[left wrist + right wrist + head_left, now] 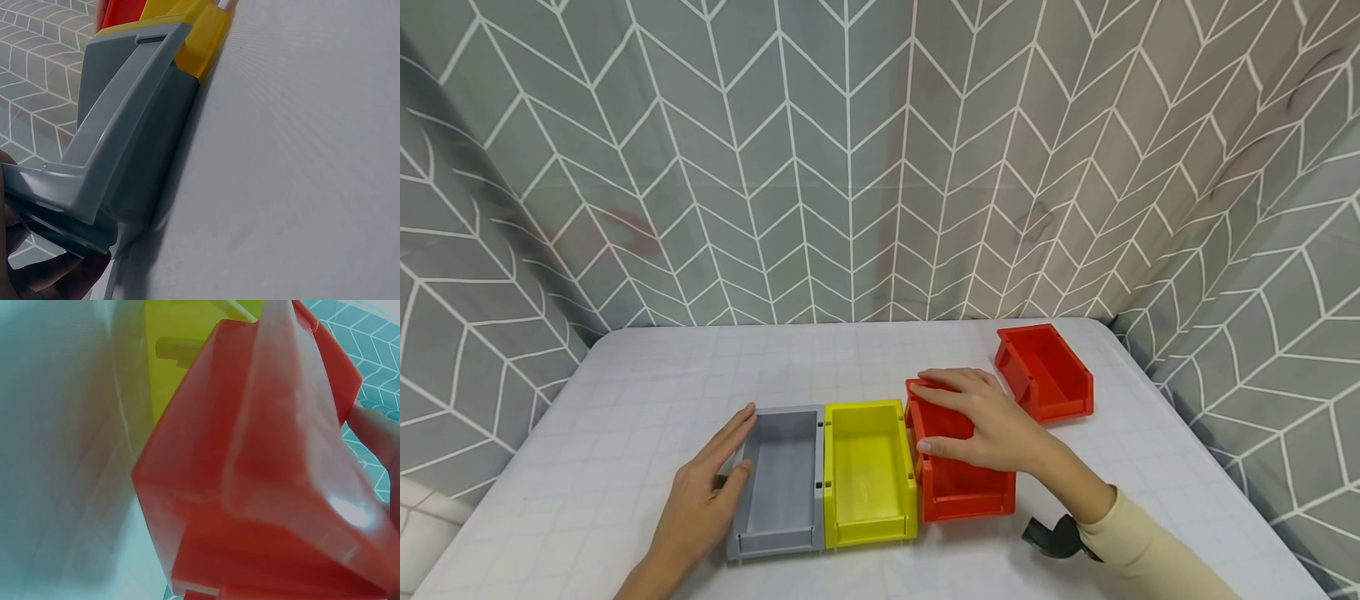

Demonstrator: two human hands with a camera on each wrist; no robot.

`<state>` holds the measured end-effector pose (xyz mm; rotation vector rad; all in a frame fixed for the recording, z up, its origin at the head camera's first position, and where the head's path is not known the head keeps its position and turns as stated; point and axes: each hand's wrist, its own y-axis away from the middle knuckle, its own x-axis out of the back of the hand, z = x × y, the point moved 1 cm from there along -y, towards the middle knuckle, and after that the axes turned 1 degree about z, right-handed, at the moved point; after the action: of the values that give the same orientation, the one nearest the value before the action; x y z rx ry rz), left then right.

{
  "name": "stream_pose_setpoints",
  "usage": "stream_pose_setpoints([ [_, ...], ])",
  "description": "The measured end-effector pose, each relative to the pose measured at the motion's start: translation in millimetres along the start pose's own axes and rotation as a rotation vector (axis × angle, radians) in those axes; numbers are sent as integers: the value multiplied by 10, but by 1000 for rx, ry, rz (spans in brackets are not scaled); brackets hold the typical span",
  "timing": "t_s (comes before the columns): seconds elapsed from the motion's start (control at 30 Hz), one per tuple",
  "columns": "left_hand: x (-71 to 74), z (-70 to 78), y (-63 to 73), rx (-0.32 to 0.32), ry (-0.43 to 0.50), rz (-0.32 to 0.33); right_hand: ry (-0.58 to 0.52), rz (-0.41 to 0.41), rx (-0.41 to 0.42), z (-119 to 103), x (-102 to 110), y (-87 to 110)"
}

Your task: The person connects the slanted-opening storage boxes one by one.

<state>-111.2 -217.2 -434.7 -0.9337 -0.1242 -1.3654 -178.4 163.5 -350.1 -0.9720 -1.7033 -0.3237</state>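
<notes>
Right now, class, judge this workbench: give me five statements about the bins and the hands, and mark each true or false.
1. In the head view, the yellow bin sits between the gray bin and the nearer red bin. True.
2. The person's left grip touches the gray bin. True.
3. Only one red bin shows. False: a second red bin sits farther back on the right.
4. The right grip touches the nearer red bin. True.
5. The yellow bin is full of parts. False: it is empty.
</notes>
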Motion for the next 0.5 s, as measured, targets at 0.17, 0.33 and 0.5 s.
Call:
stream_pose_setpoints([
  [0.17,2,5,1,3,-8,0,0,3,-2,-4,-6,-3],
  [0.33,0,8,1,7,-10,-1,1,-3,-12,-12,-5,-9],
  [0.5,-4,5,1,9,-5,-4,-3,-4,-25,-17,-10,-8],
])
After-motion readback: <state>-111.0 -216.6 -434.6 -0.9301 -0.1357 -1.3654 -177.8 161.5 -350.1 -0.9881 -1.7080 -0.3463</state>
